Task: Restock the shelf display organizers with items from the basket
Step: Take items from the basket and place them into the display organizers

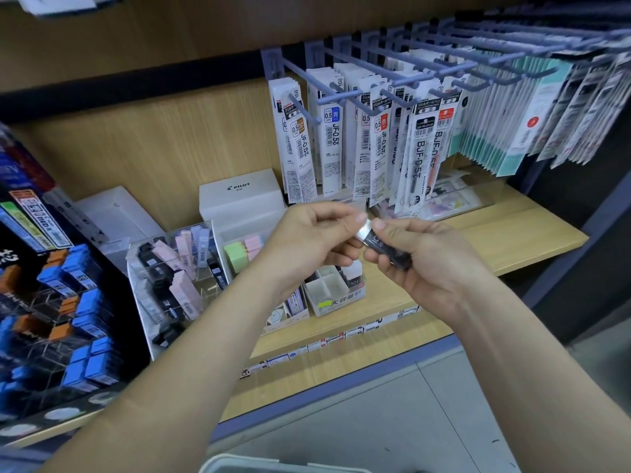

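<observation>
Centrally, the right hand (433, 264) curls its fingers round a small black plastic lead case (379, 243), while the left hand (307, 233) pinches the case's white cap end between thumb and forefinger, above the divided white cardboard organizer (338, 299).

Left hand (307, 233) and right hand (423, 261) meet, fingers (353, 219) pinching.

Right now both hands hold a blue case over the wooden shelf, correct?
No, one slip: the case is black with a white end, not blue. The head view shows the left hand and right hand both holding it over the wooden shelf.
</observation>
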